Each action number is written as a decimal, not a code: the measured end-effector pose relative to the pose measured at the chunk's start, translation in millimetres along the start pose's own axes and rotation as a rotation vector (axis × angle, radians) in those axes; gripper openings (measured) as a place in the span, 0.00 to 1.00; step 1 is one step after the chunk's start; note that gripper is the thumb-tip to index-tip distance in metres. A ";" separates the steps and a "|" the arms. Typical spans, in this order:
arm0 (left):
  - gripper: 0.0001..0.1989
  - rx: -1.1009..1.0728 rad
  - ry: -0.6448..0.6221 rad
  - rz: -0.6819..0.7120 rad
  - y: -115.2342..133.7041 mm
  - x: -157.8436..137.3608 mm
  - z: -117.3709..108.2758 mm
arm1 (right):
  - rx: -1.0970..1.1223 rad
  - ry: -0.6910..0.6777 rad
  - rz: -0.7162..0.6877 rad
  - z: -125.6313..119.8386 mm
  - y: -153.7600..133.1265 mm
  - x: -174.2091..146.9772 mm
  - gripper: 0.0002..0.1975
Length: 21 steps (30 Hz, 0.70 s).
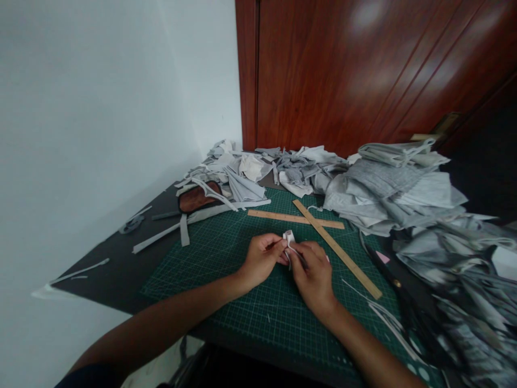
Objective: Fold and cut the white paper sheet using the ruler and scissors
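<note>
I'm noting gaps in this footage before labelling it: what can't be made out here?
- Head view: much of the small fabric piece, hidden by the fingers of the left hand and right hand.
- Head view: the diagonal ruler's markings, too small and blurred to read.
- Head view: the right-hand fabric heap's far extent, cut off by the right edge.

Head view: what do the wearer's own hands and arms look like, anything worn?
The left hand and right hand show no gloves, and both wrists and forearms are bare. A dark navy sleeve edges the left arm; no right sleeve shows.
</note>
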<state>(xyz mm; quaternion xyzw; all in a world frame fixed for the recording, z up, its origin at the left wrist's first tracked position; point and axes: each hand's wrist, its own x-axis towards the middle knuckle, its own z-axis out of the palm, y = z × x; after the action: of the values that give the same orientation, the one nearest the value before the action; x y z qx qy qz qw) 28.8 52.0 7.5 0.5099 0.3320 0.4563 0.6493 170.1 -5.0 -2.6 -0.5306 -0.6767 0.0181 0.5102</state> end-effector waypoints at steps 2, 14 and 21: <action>0.24 -0.012 -0.011 -0.003 1.5 -0.6 -0.4 | 0.003 -0.011 -0.002 -0.2 0.4 0.1 0.10; 0.25 0.024 -0.093 0.054 1.8 2.9 -2.9 | -0.247 -0.060 -0.164 -4.4 7.7 0.4 0.13; 0.25 0.092 -0.087 0.065 4.4 3.8 -4.6 | -0.344 -0.097 -0.318 -9.3 4.3 6.0 0.13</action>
<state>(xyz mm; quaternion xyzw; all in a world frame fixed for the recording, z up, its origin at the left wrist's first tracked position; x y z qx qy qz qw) 24.9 57.4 10.7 0.5689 0.3075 0.4388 0.6239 180.2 -3.4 3.5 -0.4949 -0.7687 -0.1527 0.3753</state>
